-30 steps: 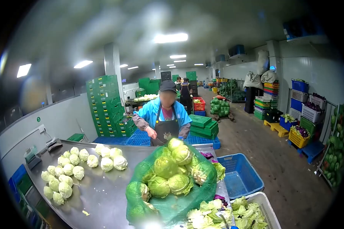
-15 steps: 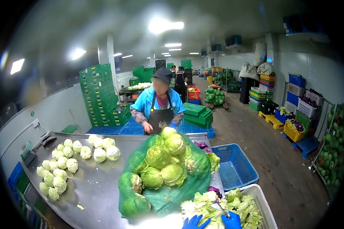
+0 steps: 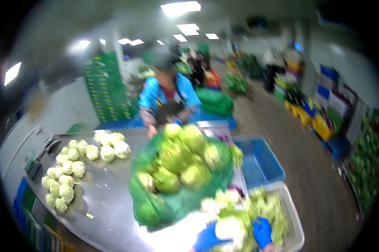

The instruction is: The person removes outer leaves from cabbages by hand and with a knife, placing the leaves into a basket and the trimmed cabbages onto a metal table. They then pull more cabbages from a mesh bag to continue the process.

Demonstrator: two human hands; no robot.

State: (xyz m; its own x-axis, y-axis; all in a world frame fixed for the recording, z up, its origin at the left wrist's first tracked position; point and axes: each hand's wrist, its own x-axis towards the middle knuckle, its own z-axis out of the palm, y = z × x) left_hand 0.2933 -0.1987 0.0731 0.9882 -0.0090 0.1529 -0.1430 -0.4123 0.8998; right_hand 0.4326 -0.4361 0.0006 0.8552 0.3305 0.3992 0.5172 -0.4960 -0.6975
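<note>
At the table's near right edge, a pale cabbage lies among loose outer leaves. My left hand, in a blue glove, presses on its left side and steadies it. To the right of the cabbage, my gloved right hand has curled fingers over the leaf pile. Blur hides what those fingers hold, if anything. Beyond my hands, a green mesh bag lies open around several whole cabbages.
Trimmed cabbages sit in groups on the left of the metal table. A white crate of leaves and a blue crate stand along the right edge. Across the table is a co-worker in blue sleeves and a dark apron.
The view has tilted down and blurred. My right hand has moved away from the cabbage toward the leaf crate. The co-worker leans further toward the table.
</note>
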